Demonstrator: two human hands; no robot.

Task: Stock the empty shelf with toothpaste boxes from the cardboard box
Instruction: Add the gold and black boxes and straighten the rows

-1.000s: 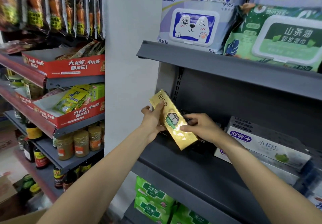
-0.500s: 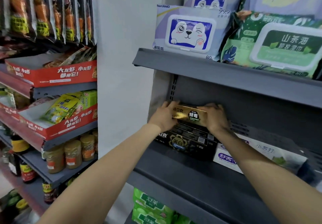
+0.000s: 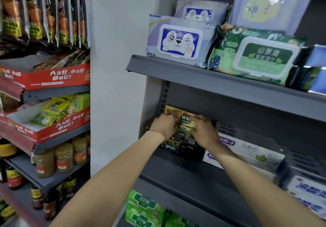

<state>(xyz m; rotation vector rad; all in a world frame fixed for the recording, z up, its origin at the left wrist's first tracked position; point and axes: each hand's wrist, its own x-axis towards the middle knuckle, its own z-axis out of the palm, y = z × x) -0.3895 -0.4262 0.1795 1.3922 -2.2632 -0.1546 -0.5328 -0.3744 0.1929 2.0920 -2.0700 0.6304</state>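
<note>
A gold toothpaste box (image 3: 181,114) lies flat on top of a stack of dark toothpaste boxes (image 3: 183,142) at the left end of the grey middle shelf (image 3: 190,179). My left hand (image 3: 165,125) rests on the gold box's left part, my right hand (image 3: 202,129) on its right part, fingers curled over it and the stack. To the right lie white toothpaste boxes (image 3: 247,151). The cardboard box is out of view.
The shelf above (image 3: 202,78) carries packs of wet wipes. Green packs (image 3: 144,209) stand on the shelf below. More white and blue boxes (image 3: 308,193) sit at the far right. A white pillar (image 3: 116,67) separates this unit from shelves of sauces and snack bags on the left.
A second ago both hands held the gold box tilted in front of the shelf. It now lies flat on the dark stack at the back, and both hands have closed in over its middle.
</note>
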